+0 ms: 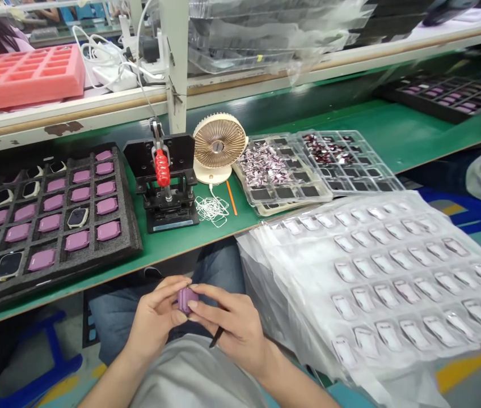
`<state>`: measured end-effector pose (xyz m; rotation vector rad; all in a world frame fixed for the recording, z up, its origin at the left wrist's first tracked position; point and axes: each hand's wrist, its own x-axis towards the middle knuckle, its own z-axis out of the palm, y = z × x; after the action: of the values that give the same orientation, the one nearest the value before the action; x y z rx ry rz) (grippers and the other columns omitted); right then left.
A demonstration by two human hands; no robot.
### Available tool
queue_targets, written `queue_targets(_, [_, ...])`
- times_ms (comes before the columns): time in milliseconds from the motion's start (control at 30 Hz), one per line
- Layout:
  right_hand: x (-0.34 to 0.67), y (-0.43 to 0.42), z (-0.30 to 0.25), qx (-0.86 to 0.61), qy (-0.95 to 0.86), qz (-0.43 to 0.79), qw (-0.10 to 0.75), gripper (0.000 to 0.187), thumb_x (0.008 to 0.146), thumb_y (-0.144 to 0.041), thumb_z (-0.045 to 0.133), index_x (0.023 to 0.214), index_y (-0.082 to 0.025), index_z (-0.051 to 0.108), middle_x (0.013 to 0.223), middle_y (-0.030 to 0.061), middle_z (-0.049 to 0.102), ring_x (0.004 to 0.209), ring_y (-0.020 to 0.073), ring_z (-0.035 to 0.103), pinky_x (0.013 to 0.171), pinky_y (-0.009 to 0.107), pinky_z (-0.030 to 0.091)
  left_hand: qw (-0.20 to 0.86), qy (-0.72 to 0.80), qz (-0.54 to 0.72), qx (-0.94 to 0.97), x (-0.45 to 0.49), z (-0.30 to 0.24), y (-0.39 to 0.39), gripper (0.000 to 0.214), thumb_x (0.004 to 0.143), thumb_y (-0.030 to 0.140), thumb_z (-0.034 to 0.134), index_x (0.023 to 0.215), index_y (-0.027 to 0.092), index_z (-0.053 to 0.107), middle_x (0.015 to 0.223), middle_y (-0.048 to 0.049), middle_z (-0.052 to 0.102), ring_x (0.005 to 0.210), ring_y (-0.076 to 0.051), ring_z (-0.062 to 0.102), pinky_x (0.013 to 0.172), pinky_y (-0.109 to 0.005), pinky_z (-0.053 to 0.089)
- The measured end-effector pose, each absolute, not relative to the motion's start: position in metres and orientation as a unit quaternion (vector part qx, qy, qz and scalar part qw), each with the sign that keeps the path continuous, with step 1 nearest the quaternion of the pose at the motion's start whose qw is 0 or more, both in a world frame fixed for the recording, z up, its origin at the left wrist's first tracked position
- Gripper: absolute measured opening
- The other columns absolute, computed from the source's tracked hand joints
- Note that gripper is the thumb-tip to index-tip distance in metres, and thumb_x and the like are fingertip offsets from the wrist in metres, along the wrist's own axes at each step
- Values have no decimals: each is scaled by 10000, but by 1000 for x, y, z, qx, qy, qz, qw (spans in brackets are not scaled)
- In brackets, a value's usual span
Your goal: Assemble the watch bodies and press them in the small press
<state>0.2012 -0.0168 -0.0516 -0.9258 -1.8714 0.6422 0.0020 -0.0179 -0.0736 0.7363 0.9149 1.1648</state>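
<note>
Above my lap, a small purple watch case (186, 300) is pinched between the fingers of both hands. My left hand (157, 311) grips it from the left, with thumb and fingertips closed on its edge. From the other side, my right hand (234, 320) holds it with thumb and index finger. A thin dark stick-like tool (216, 338) pokes out under the right hand's fingers; its kind cannot be made out. Beyond the hands on the green bench (155, 249) stands a black toggle-clamp press (168, 187) with a red handle.
A black foam tray (132, 238) of purple cases and watches lies left. A fan (219, 147), white thin rings (212, 209) and an orange stick (232, 198) sit mid-bench. Clear compartment boxes (325, 195) hold small parts. At right, plastic sheeting (300, 272) carries rows of pieces.
</note>
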Motion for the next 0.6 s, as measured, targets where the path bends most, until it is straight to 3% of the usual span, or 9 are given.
queue_targets(133, [201,-23,-66,-385,-786,212,435,366,981,-136,669,1309,-295,702,1397,114,704,943,183,796,673,257,592,668,420,531,310,5,-72,-18,452,643,313,987,1073,261,860,1251,-141,719,1173,-349,692,1003,-477,595])
queue_targets(233, [198,-25,-78,-389,-792,195,427,446,984,-98,611,1385,-291,645,1425,132,683,944,191,796,699,280,604,666,414,530,322,9,-70,-21,420,751,344,922,1151,253,833,1373,-156,683,1293,-362,635,1086,-487,539])
queue_targets(300, [195,-24,-83,-397,-788,194,429,457,999,-107,598,1408,-309,620,1410,119,695,972,192,793,722,283,610,659,435,525,316,13,-71,-23,413,818,377,869,1203,244,803,1397,-155,677,1285,-337,643,1087,-453,534])
queue_targets(367, [192,-21,-83,-416,-771,208,435,425,1013,-164,623,1413,-308,603,1386,113,705,1062,210,773,793,300,621,646,471,527,288,16,-72,-23,379,844,392,848,1183,229,796,1249,-138,752,1142,-279,712,1000,-384,575])
queue_targets(467, [191,-14,-76,-468,-733,263,418,318,987,-320,699,1291,-255,631,1187,108,749,1046,229,749,825,318,605,635,496,542,239,17,-75,-19,339,816,377,878,1101,207,814,1002,-101,817,919,-210,760,861,-298,597])
queue_targets(600, [192,-7,-65,-438,-779,312,323,114,1022,-322,589,1005,-223,643,819,20,673,712,158,645,623,266,447,639,488,550,228,13,-79,-16,355,730,361,942,1029,197,843,956,-104,835,867,-199,775,843,-281,597])
